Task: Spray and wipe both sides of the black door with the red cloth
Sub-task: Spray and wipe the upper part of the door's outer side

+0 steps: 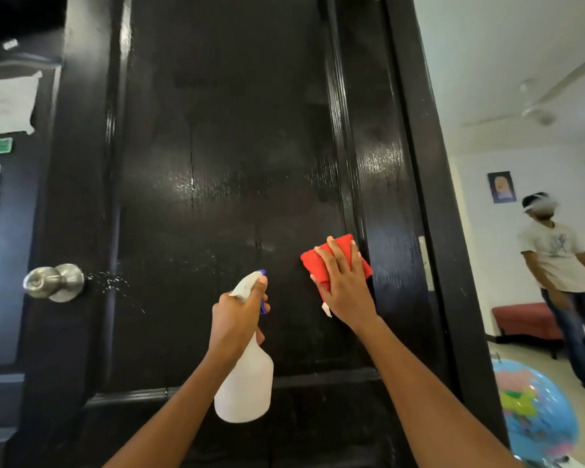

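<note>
The left hand [237, 319] grips the neck of a white spray bottle [245, 376], fingers curled round it and the forefinger lying along the top of the spray head, whose blue nozzle points at the door. The bottle hangs low in the middle of the frame, its body below the fist. The right hand [347, 285] lies flat with its fingers spread on the red cloth [321, 261], pressing the folded cloth against the black door [223, 146] — just right of centre, at the right edge of the door's sunken panel. A small white tag sticks out from under the heel of that hand.

The door fills most of the frame and shines wet, with fine droplets across its middle and a thin run of liquid trailing down the panel. More droplets speckle the left side beside the round metal knob [54, 282], at the left edge about halfway down.

Papers [7, 103] are stuck on a dark surface at the upper left. Past the door's right edge lies a pale room — a person in a light T-shirt [558, 258] stands there, a red bench [524, 319] behind them, a picture [501, 186] on the wall, and a blue globe [534, 413] in the lower right corner.
</note>
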`<state>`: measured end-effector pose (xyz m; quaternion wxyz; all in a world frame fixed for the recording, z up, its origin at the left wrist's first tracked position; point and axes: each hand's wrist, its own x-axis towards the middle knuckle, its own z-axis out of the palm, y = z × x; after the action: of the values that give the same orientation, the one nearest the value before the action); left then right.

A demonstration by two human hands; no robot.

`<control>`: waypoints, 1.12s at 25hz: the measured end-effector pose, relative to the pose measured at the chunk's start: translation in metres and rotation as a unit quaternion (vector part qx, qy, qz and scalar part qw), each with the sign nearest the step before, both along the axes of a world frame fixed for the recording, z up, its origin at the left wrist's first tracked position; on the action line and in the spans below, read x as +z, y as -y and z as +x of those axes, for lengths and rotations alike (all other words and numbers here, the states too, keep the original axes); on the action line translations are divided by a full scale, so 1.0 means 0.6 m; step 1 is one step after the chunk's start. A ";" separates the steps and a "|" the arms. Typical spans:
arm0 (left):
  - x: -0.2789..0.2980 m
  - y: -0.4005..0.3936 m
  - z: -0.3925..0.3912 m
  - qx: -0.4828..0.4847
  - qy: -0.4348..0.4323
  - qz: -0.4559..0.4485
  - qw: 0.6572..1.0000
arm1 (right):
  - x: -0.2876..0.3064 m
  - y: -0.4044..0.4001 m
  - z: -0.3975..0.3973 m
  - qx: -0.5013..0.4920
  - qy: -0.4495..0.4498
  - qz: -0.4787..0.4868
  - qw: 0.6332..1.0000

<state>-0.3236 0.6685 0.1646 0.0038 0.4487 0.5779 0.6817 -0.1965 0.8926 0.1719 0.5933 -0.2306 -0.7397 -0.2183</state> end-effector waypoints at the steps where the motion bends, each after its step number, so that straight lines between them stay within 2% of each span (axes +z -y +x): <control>1: 0.007 0.004 -0.009 0.006 0.002 0.005 1.000 | 0.026 0.003 -0.007 -0.017 0.029 0.036 0.999; 3: 0.020 0.012 -0.028 0.019 0.006 0.017 1.000 | 0.082 0.001 -0.014 -0.045 0.040 0.067 0.996; 7: 0.033 0.018 -0.068 0.037 0.014 0.033 0.999 | 0.153 0.004 -0.033 -0.037 -0.075 -0.044 0.996; 10: 0.038 0.020 -0.084 0.035 0.016 0.031 0.999 | 0.135 0.013 -0.050 -0.023 -0.106 -0.052 0.993; 15: 0.040 0.017 -0.078 0.011 0.016 0.023 1.000 | 0.099 0.007 -0.040 -0.030 -0.081 -0.021 0.996; 19: 0.039 0.013 -0.061 -0.025 0.002 -0.012 1.000 | 0.081 0.014 -0.044 -0.019 -0.083 -0.047 0.995; 22: 0.037 0.012 -0.039 -0.054 -0.011 -0.028 0.998 | 0.070 0.009 -0.030 -0.013 -0.049 -0.050 0.997; 25: 0.034 0.013 -0.034 -0.038 -0.020 -0.022 0.999 | 0.068 0.005 -0.015 -0.014 -0.020 -0.041 0.999; 28: 0.034 0.030 -0.044 0.006 0.006 0.015 1.000 | 0.056 0.016 -0.025 -0.019 -0.054 -0.046 0.997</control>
<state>-0.3503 0.6506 0.1852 -0.0032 0.4409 0.5703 0.6930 -0.2116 0.8830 0.2056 0.6170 -0.2829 -0.7113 -0.1827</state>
